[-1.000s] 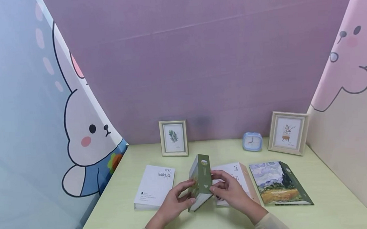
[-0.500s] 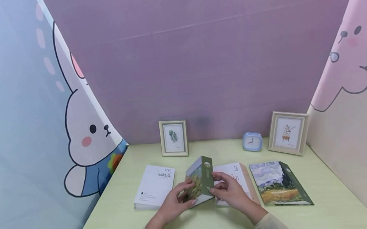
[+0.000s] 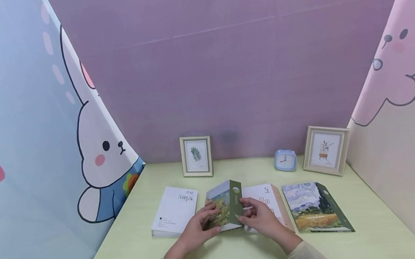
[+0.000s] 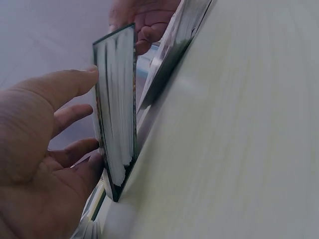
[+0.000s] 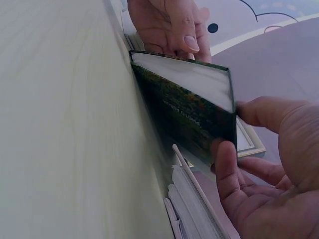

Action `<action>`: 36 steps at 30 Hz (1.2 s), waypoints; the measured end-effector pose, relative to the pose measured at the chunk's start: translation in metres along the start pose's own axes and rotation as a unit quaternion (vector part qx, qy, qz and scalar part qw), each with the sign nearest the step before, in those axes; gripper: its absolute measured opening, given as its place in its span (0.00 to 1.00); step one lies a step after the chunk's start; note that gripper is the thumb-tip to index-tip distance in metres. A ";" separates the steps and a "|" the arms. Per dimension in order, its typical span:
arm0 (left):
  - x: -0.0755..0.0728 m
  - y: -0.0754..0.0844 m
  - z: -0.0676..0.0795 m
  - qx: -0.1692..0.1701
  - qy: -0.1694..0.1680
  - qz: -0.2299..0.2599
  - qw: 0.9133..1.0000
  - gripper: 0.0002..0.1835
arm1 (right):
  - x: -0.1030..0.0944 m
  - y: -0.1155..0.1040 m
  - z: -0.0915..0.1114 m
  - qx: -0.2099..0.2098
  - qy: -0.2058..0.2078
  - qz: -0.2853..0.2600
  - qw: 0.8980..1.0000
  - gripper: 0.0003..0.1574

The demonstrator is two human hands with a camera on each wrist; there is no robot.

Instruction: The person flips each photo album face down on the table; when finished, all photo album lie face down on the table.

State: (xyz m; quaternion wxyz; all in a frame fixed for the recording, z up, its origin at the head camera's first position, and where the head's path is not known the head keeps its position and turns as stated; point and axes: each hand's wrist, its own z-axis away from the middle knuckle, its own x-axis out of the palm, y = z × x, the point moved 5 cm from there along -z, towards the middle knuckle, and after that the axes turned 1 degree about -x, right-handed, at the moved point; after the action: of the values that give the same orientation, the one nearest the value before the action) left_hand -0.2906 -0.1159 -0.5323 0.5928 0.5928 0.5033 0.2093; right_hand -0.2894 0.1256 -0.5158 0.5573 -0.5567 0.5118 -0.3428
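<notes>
In the head view a thick hardcover book (image 3: 220, 201) with a painted landscape cover and green spine stands tilted at the front middle. My right hand (image 3: 259, 216) pinches its spine edge; in the right wrist view the right thumb (image 5: 259, 110) lies at the spine and a finger on the back cover. My left hand (image 3: 198, 227) touches the front cover with thumb and fingertips, all on that one side. In the left wrist view the page block (image 4: 117, 104) faces me and the book's lower edge is close to the table.
A white book (image 3: 174, 211) lies left, another white book (image 3: 267, 200) right behind the right hand, and a landscape-covered book (image 3: 313, 208) farther right. Along the back of the pale green table (image 3: 256, 252) stand two picture frames, one a leaf print (image 3: 196, 155), and a blue clock (image 3: 285, 160).
The held book has turned and tipped leftward, so its front cover now shows more and its spine has shifted slightly right. Both hands stay almost in place.
</notes>
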 end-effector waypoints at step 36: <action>-0.006 -0.001 0.001 -0.010 0.044 -0.162 0.986 0.30 | 0.016 -0.003 0.002 -0.048 -0.005 0.186 0.981 0.32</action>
State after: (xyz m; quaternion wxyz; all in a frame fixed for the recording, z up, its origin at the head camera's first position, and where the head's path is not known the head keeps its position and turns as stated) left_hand -0.2929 -0.1213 -0.5314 0.6022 0.4875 0.6163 0.1414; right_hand -0.2834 0.1107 -0.5166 0.5867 -0.4797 0.6192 -0.2055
